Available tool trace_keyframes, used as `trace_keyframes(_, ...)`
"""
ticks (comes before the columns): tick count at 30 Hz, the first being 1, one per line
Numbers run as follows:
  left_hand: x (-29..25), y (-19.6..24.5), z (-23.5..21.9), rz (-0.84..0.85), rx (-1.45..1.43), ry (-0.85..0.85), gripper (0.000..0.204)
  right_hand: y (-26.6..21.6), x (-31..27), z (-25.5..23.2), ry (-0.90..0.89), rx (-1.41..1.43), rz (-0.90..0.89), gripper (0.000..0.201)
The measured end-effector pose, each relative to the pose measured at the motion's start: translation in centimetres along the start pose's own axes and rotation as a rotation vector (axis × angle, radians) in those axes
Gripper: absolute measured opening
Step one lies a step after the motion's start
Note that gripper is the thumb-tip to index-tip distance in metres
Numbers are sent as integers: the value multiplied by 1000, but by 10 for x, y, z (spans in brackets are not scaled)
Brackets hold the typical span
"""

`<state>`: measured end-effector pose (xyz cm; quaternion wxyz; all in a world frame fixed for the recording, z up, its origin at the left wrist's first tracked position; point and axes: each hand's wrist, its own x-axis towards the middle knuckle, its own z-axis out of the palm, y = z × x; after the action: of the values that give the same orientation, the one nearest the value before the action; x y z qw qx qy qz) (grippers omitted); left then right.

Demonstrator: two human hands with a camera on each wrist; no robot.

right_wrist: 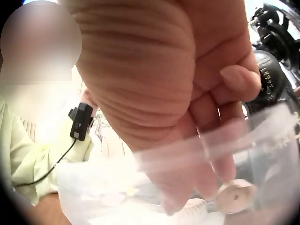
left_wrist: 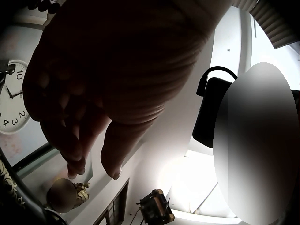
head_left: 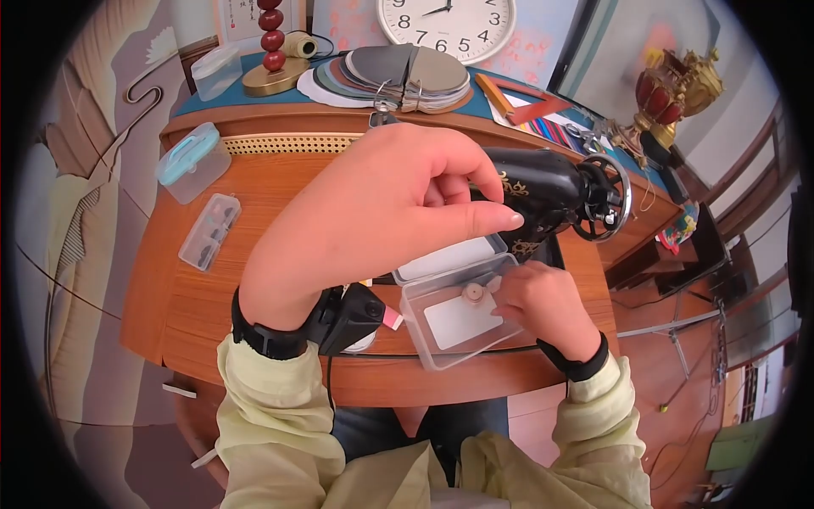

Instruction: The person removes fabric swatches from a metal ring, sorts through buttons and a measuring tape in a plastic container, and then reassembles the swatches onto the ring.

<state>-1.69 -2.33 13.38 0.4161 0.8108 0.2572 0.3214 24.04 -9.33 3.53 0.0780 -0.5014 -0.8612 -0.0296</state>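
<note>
My left hand (head_left: 398, 199) is raised over the table, in front of the sewing machine (head_left: 543, 191). Its fingers hang loosely curled, with a gap between thumb and forefinger and nothing seen in it; the left wrist view shows the same hand (left_wrist: 103, 89) from the palm side, dark against the light. My right hand (head_left: 547, 305) reaches down into a clear plastic box (head_left: 413, 327). Inside lies a small pale spool (head_left: 473, 293) with a hole in its middle. In the right wrist view, the fingertips come down right beside the spool (right_wrist: 236, 197), partly seen through the box wall.
A clear case of small dark parts (head_left: 210, 231) and a blue-lidded box (head_left: 195, 163) lie on the left. Behind are fabric swatches (head_left: 390, 76), a stand of red beads (head_left: 272, 42) and a wall clock (head_left: 447, 25). The machine's handwheel (head_left: 606, 197) stands at right.
</note>
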Motion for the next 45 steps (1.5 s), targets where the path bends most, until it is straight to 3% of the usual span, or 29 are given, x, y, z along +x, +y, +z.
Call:
trace_keyframes(6, -5, 3, -1, 36, -24, 24, 19, 1, -5, -5, 183, 40, 62, 14)
trace_keyframes(12, -9, 4, -4, 64, -10, 23, 19, 6, 1, 13, 165, -95, 99, 26)
trace_keyframes(15, -10, 5, -5, 67, -5, 22, 20, 5, 6, 17, 172, -133, 57, 24)
trace_keyframes(18, -11, 6, -6, 58, -10, 16, 20, 8, 10, 23, 108, -302, 24, 6)
trace_keyframes(33, -7, 3, -2, 79, 58, 31, 20, 5, 1, 19, -13, -192, -45, 9)
trace_keyframes(36, -7, 3, -2, 75, 47, 35, 20, -6, 7, 20, 26, -263, 33, 8)
trace_keyframes(39, -8, 4, -4, 53, 50, 47, 19, -27, 15, 7, 159, 28, -45, 10)
trace_keyframes(45, -16, 9, -14, 46, 50, 108, 15, -94, 49, 11, 277, 278, -282, 18)
